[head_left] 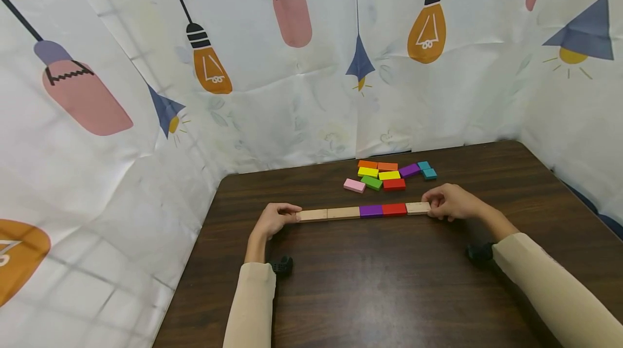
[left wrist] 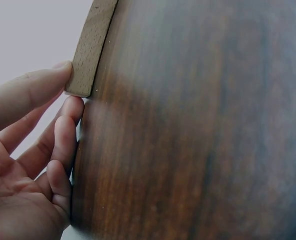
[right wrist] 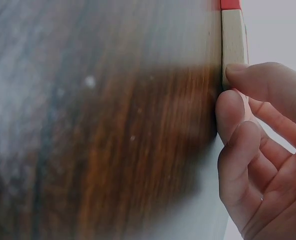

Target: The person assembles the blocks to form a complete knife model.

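Observation:
A straight row of wooden blocks runs across the dark table [head_left: 370,261]. From left to right it has two plain blocks, the outer one [head_left: 313,215] and its neighbour [head_left: 343,212], then a purple block [head_left: 371,211], a red block [head_left: 394,209] and a shorter plain block [head_left: 417,208]. My left hand [head_left: 274,219] pinches the row's left end, its thumb along the side of the plain block [left wrist: 91,50] in the left wrist view. At the other end my right hand [head_left: 454,202] grips the plain block [right wrist: 233,40] between thumb and fingers, partly hiding its tip.
Behind the row lies a loose group of coloured blocks: pink [head_left: 354,185], green [head_left: 372,182], red [head_left: 394,184], purple [head_left: 410,170], plus yellow, orange and teal ones. A patterned cloth [head_left: 331,104] hangs along the table's back edge.

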Demonstrator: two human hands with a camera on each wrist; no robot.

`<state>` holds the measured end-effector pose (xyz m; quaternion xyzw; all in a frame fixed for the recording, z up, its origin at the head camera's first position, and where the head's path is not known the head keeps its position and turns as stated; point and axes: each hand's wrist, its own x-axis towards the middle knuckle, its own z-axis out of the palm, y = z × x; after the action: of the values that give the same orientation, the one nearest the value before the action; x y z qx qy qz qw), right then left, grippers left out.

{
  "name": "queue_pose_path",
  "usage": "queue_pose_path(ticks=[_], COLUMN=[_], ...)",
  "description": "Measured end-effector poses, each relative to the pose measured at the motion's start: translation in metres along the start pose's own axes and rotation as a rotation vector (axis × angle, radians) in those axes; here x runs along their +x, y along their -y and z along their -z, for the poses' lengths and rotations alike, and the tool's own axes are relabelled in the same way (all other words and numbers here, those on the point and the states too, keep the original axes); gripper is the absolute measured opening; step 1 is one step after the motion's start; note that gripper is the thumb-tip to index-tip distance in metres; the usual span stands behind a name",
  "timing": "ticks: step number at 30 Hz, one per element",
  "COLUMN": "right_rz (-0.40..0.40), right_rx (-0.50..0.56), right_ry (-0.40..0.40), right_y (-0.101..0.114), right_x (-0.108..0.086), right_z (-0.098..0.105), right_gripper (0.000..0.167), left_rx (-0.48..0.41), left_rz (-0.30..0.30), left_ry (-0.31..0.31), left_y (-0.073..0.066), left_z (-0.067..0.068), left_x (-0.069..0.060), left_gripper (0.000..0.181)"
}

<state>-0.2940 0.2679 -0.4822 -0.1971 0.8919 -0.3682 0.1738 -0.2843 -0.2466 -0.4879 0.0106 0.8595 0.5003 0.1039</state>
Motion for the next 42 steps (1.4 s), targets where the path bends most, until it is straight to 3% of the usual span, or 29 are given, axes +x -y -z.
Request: queue_pose_path(ticks=[42], right_rz=[-0.035], right_rx=[0.010], right_ry=[-0.030], right_y=[0.007], right_x=[0.011], right_z=[-0.001], right_gripper=[0.026], left_rx=[0.023], left_rz=[0.023], left_ry=[-0.050], left_y=[-0.004], left_z=[0.001], left_x=[-0.002], left_gripper=[0.022])
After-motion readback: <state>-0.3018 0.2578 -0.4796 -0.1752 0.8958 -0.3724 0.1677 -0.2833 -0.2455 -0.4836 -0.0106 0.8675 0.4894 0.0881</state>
